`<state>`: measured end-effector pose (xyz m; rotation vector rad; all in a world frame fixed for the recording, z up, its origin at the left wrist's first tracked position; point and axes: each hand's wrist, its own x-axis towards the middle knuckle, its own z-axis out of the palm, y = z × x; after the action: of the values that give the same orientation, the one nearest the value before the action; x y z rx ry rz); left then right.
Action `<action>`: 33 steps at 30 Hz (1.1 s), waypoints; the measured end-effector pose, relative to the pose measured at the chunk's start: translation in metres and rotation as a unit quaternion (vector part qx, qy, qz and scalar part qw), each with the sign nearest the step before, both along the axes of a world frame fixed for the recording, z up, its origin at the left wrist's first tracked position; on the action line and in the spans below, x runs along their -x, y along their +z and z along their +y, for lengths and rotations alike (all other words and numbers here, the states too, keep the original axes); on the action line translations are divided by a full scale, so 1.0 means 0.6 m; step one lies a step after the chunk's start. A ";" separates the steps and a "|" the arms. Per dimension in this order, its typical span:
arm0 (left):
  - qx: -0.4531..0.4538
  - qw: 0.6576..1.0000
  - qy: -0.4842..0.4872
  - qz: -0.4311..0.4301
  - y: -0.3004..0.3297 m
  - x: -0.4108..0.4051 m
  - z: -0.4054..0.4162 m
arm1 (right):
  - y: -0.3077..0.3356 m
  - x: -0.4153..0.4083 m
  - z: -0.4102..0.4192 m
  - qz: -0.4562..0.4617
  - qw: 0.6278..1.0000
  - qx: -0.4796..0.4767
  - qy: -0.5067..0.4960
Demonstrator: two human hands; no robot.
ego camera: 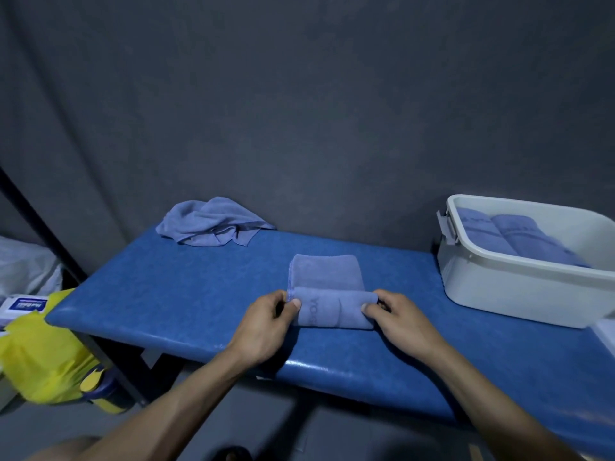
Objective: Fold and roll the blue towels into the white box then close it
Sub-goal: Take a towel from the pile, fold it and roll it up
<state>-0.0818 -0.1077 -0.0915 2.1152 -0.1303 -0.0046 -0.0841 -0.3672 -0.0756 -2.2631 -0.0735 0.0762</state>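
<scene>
Left hand (266, 324) and right hand (396, 322) pinch the roll (334, 311) ends; axis left-right, unrolled tail far side, box (499, 294) right.

White box (519, 294) cut off rightward

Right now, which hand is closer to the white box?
The right hand. It holds the right end of the half-rolled towel, with the white box just off to its right. The left hand holds the towel's other end, farther from the box.
</scene>
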 end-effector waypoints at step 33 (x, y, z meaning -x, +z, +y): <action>-0.279 0.914 -0.097 -0.277 0.007 -0.015 0.020 | -0.024 -0.022 0.015 -0.304 0.922 0.230 0.072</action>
<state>-0.0729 -0.0956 -0.0876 2.6085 -0.7564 0.4980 -0.0707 -0.3580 -0.0901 -2.6632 -0.6085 -0.5936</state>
